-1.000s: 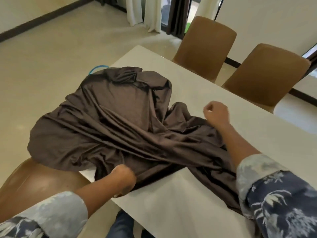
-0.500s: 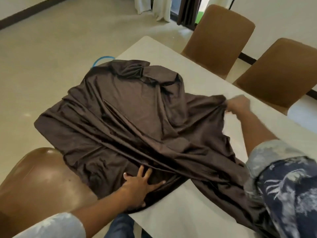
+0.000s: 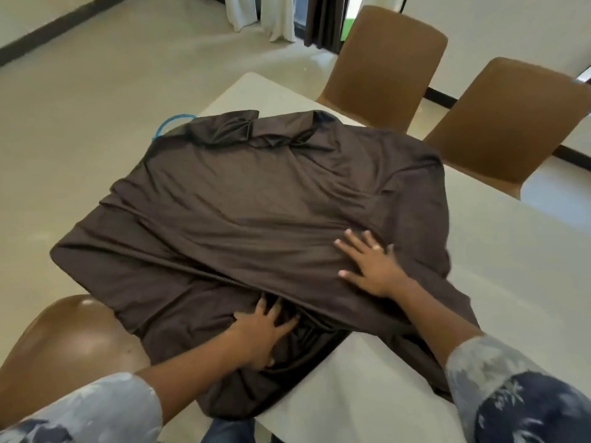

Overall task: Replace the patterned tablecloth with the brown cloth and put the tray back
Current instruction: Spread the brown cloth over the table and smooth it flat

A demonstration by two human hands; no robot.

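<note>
This looks like the dining room of a home. A long white counter (image 3: 479,266) has padded brown chairs around it: two on the far side (image 3: 387,68) (image 3: 508,123) and one at the near left (image 3: 64,346). White curtains (image 3: 275,17) and a dark curtain (image 3: 323,24) hang to the floor (image 3: 80,107) at the far end. The floor is plain beige, with a dark skirting board (image 3: 48,33) along the wall.

One brown cloth (image 3: 256,203), one white table (image 3: 479,282), three brown chairs (image 3: 383,59), two hands (image 3: 374,266)
</note>
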